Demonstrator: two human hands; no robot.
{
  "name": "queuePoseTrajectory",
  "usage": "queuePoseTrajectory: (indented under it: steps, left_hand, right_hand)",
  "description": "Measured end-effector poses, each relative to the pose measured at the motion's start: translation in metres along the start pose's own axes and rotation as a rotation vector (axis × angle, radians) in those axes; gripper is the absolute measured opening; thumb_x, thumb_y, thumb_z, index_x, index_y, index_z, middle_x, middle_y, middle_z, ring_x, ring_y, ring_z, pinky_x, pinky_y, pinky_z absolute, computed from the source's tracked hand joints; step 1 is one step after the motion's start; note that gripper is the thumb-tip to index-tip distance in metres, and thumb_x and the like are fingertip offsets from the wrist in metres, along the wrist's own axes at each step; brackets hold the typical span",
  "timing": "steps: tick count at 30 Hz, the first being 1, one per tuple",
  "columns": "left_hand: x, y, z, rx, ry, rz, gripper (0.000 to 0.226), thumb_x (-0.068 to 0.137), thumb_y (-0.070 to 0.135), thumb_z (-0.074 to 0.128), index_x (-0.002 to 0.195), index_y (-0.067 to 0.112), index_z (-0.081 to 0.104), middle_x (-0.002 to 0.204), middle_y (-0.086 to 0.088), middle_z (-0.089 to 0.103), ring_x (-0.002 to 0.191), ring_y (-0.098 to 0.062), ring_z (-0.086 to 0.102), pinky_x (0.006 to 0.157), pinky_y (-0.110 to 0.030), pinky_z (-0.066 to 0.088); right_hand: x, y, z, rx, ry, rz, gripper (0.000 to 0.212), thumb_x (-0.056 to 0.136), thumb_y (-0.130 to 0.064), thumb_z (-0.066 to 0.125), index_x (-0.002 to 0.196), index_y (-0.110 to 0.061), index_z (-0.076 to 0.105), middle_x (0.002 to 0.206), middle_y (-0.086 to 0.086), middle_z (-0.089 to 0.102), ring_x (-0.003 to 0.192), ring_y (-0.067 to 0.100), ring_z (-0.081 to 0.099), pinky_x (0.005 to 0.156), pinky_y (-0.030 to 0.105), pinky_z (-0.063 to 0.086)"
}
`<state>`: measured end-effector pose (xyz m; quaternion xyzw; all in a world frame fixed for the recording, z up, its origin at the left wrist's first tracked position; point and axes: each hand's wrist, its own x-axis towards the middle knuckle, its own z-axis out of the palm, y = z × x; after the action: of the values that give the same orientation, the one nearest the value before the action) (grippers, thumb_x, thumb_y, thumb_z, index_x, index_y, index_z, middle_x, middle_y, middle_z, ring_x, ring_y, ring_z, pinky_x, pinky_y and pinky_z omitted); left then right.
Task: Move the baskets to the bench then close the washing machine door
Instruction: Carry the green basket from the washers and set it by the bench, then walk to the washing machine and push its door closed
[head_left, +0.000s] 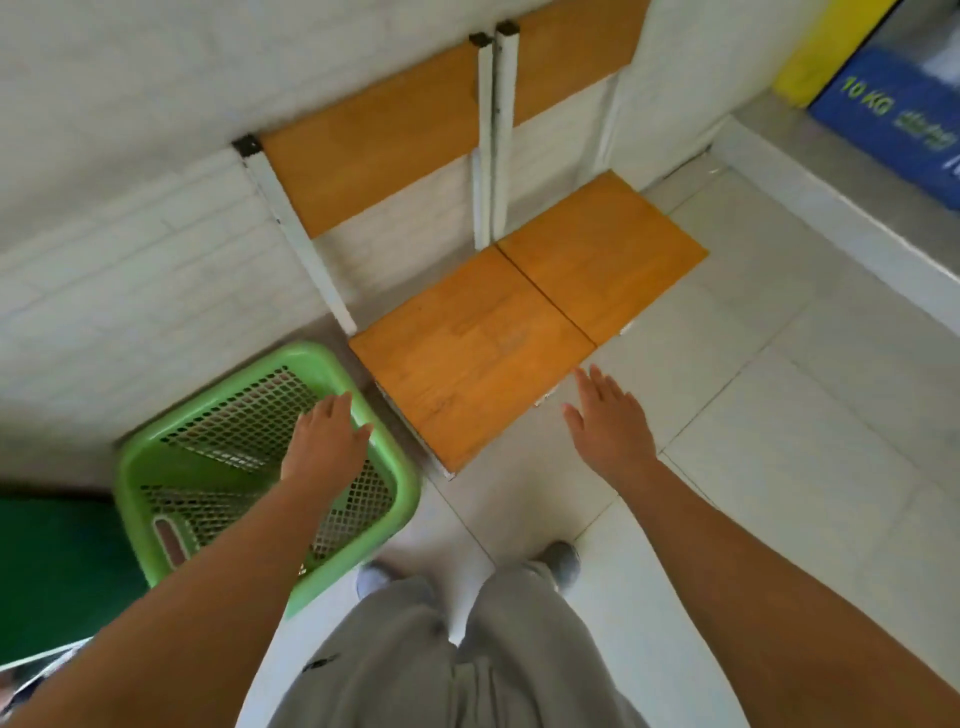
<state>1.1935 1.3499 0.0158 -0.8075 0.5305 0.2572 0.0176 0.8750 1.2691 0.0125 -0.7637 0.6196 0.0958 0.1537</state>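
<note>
A light green perforated plastic basket (171, 457) stands on the floor at the lower left, beside the wooden bench. The bench (519, 332) has two orange-brown seat boards, a matching backrest and white metal legs against the white brick wall. My left hand (324, 444) hovers over the basket's right rim with fingers spread, holding nothing. To the right, my right hand (610, 421) is open with fingers apart, just off the bench's front edge above the floor tiles. The basket looks empty. No washing machine door is visible.
A dark green surface (52, 571) lies at the far left behind the basket. At the upper right is a raised white ledge with a blue panel marked 10 KG (893, 124) and a yellow object (826, 47). My legs and shoes stand on white floor tiles.
</note>
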Motion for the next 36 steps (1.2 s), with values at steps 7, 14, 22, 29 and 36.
queuePoseTrajectory:
  steps: [7,14,22,29,36]
  left_hand:
    - [0.007,0.147,0.011,0.03,-0.012,0.227,0.056,0.099,0.032,0.042,0.148,0.008,0.028,0.152,-0.013,0.033,0.137,-0.035,0.034,0.111,-0.046,0.031]
    - [0.02,0.278,0.045,0.068,-0.046,0.405,0.053,0.099,0.03,0.042,0.145,0.005,0.033,0.148,-0.016,0.038,0.134,-0.035,0.039,0.11,-0.046,0.034]
    - [0.053,0.409,0.069,0.12,-0.085,0.574,0.045,0.098,0.027,0.042,0.137,0.004,0.045,0.139,-0.017,0.048,0.124,-0.035,0.048,0.105,-0.045,0.04]
    - [0.117,0.533,0.077,0.172,-0.087,0.677,0.05,0.1,0.035,0.039,0.142,0.007,0.039,0.141,-0.015,0.048,0.126,-0.03,0.049,0.104,-0.039,0.04]
    - [0.211,0.672,0.06,0.178,-0.166,0.773,0.051,0.1,0.035,0.039,0.143,0.008,0.038,0.145,-0.015,0.043,0.129,-0.033,0.045,0.105,-0.044,0.041]
  right_hand:
    - [-0.04,0.124,-0.016,0.164,0.043,0.243,0.058,0.102,-0.043,0.025,0.153,-0.016,0.016,0.161,0.01,0.016,0.147,0.027,0.022,0.118,0.041,0.024]
    - [-0.071,0.225,-0.026,0.263,0.083,0.422,0.058,0.102,-0.043,0.025,0.152,-0.013,0.02,0.16,0.011,0.02,0.145,0.027,0.025,0.117,0.041,0.025]
    - [-0.071,0.314,-0.038,0.334,0.122,0.599,0.056,0.102,-0.041,0.026,0.15,-0.012,0.024,0.158,0.01,0.024,0.144,0.025,0.029,0.116,0.038,0.027]
    - [-0.022,0.407,-0.063,0.361,0.143,0.73,0.057,0.102,-0.043,0.025,0.151,-0.014,0.021,0.159,0.008,0.022,0.145,0.024,0.025,0.118,0.038,0.024]
    - [0.063,0.502,-0.12,0.422,0.183,0.859,0.055,0.102,-0.04,0.028,0.149,-0.013,0.027,0.155,0.008,0.033,0.141,0.025,0.034,0.115,0.039,0.029]
